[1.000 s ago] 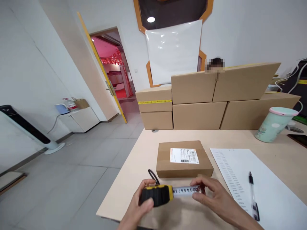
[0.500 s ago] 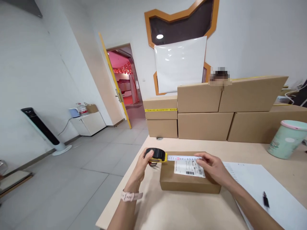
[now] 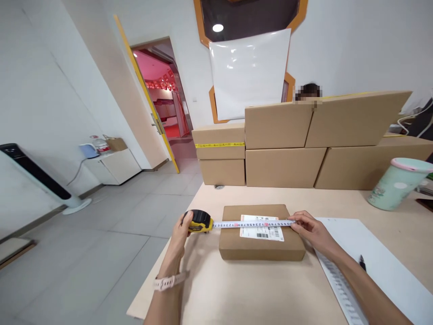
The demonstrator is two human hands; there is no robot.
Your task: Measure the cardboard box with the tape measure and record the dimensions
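My left hand (image 3: pixel 181 232) is closed round a black and yellow tape measure (image 3: pixel 200 221), left of a small cardboard box (image 3: pixel 260 253). From its case the white blade (image 3: pixel 230 224) runs rightward above the box top, across a white shipping label (image 3: pixel 260 233). At the box's right edge, my right hand (image 3: pixel 310 228) pinches the blade's free end between thumb and fingers. The box lies flat on the pale wooden table (image 3: pixel 237 293). Whether the blade touches the cardboard I cannot tell.
White paper (image 3: pixel 368 243) with a pen (image 3: pixel 362 262) lies at the right, partly under my right forearm. Stacked cardboard boxes (image 3: pixel 284 168) line the table's back, a person's head behind them. A mint-green bin (image 3: pixel 394 187) stands back right. The table's left edge drops to grey floor.
My hands have moved apart, the left one leftward with the tape measure case. More blade now shows, spanning the box top. The view has shifted slightly.
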